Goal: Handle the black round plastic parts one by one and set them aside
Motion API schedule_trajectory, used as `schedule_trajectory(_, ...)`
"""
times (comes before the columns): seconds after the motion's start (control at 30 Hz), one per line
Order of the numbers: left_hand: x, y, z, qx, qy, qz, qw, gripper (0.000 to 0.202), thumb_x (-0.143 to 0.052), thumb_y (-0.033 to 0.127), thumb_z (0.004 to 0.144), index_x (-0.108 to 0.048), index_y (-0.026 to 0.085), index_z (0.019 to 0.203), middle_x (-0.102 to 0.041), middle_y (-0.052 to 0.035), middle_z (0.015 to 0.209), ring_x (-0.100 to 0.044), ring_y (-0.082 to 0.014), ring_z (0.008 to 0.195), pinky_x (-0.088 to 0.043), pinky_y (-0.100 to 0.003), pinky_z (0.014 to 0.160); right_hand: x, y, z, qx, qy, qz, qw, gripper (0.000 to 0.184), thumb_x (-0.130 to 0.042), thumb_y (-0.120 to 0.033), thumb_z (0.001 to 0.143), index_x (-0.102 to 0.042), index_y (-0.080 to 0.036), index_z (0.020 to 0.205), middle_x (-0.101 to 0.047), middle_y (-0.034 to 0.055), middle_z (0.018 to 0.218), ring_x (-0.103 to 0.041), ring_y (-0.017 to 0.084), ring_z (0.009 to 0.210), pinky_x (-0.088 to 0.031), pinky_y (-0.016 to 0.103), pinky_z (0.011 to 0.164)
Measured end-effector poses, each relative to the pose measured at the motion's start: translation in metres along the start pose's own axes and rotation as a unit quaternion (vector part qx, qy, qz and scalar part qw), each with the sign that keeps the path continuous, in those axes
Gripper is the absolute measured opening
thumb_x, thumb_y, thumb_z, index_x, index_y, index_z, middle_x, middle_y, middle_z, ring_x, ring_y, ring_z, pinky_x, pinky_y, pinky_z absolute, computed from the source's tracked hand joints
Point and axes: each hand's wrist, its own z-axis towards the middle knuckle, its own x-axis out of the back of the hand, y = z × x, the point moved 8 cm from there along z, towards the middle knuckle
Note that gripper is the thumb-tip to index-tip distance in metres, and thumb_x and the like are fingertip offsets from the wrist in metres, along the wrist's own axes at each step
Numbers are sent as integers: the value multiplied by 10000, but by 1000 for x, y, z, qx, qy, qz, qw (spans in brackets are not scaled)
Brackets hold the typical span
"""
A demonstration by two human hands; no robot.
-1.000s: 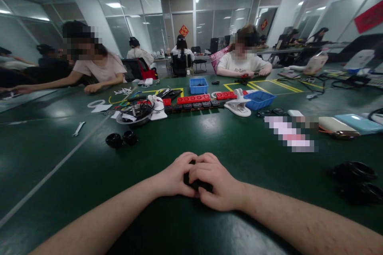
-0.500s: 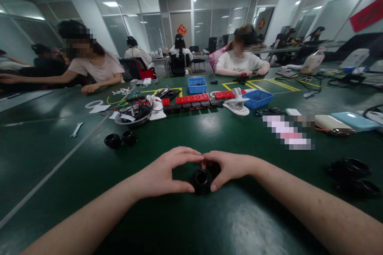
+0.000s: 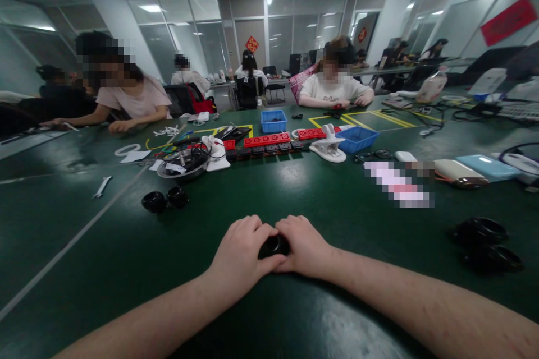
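Observation:
A black ring-shaped part (image 3: 273,245) with a round hole on top rests on the green table (image 3: 227,314) in front of me. My left hand (image 3: 248,244) curls round its left side, thumb along the near edge. From the right, my right hand (image 3: 305,244) wraps the same part. Fingertips and thumbs of both hands meet or nearly meet around it, so most of its outside is hidden. Two similar black parts (image 3: 155,202) stand to the left, and two more black rings (image 3: 484,231) lie at the far right, one close behind the other.
A wrench (image 3: 102,187) lies at left. Further back are a clear bowl of cables (image 3: 185,165), red power strips (image 3: 267,139), a white clamp stand (image 3: 328,146) and blue trays (image 3: 357,139). Power banks (image 3: 461,173) sit at right. Two people work across the table.
Both hands have closed in round the black ring-shaped part, which showed between spread fingers before. The view has shifted slightly. The person at left has drawn an arm inward.

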Motion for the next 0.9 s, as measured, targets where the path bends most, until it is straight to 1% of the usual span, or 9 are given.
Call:
schedule_trajectory(0.07, 1, 3, -1, -8, 23, 23, 999, 241, -689, 306, 670, -585, 164, 835, -520, -36, 805, -493, -229, 785, -432, -404, 718, 1, -1, -2, -4, 19, -27, 999, 450, -654, -550, 570, -549, -156, 760, -547, 38, 757, -486, 203, 747, -345, 352, 705)
schedule_trajectory(0.17, 7, 5, -2, -50, 18, -21, 998, 393, -696, 339, 656, -549, 165, 976, -521, -86, 1042, -467, -269, 975, -394, -443, 847, 5, 1, -2, 30, 5, 17, 999, 618, -658, -609, 525, -550, -146, 920, -549, 73, 891, -484, 226, 826, -353, 378, 760)
schedule_trajectory(0.23, 14, 4, -1, -76, -8, -55, 996, 504, -669, 333, 688, -481, 194, 1135, -448, -95, 1206, -402, -278, 1102, -355, -447, 917, 6, 0, -1, 82, -41, 105, 990, 704, -715, -525, 519, -503, -160, 1083, -541, 76, 1011, -485, 222, 907, -366, 358, 801)
schedule_trajectory(0.3, 17, 4, -1, -104, -62, -81, 989, 466, -615, 267, 753, -457, 246, 1190, -434, -58, 1248, -391, -238, 1139, -343, -401, 949, 7, -1, 1, 119, -90, 185, 971, 726, -752, -401, 535, -459, -179, 1161, -526, 62, 1088, -483, 203, 968, -372, 326, 835)
schedule_trajectory(0.4, 15, 6, -1, -133, -137, -111, 975, 398, -559, 183, 803, -490, 293, 1179, -486, -13, 1226, -443, -188, 1109, -360, -338, 941, 5, 0, 5, 139, -135, 214, 957, 611, -749, -289, 570, -499, -169, 1114, -537, 50, 1066, -491, 187, 969, -377, 304, 840)
schedule_trajectory(0.53, 8, 5, 0, -147, -168, -128, 966, 404, -573, 152, 804, -505, 302, 1173, -521, 8, 1213, -472, -167, 1090, -365, -307, 927, 1, -1, 9, 146, -148, 141, 968, 405, -743, -287, 581, -585, -156, 930, -570, 19, 866, -515, 178, 839, -384, 301, 763)
schedule_trajectory(0.67, 7, 7, 1, -161, -152, -103, 970, 393, -597, 166, 795, -516, 304, 1154, -554, 18, 1180, -483, -175, 1071, -338, -345, 935, -2, -1, 7, 90, -125, 114, 982, 396, -752, -372, 547, -570, -162, 828, -570, -4, 765, -520, 153, 722, -374, 249, 630)
schedule_trajectory(0.8, 11, -1, 3, -67, -76, -39, 994, 319, -660, 210, 738, -582, 241, 1046, -615, -19, 994, -532, -220, 928, -387, -404, 835, 0, 2, 1, -10, -28, 25, 999, 456, -675, -520, 582, -558, -155, 830, -586, 30, 743, -524, 178, 681, -354, 282, 606)
schedule_trajectory(0.9, 10, -3, 3, -33, -34, -26, 999, 317, -652, 193, 736, -579, 211, 1045, -603, -32, 936, -538, -220, 864, -414, -393, 776, 1, 0, -3, -34, 11, -16, 999, 492, -613, -591, 610, -566, -149, 822, -597, 50, 742, -535, 206, 705, -360, 331, 655)
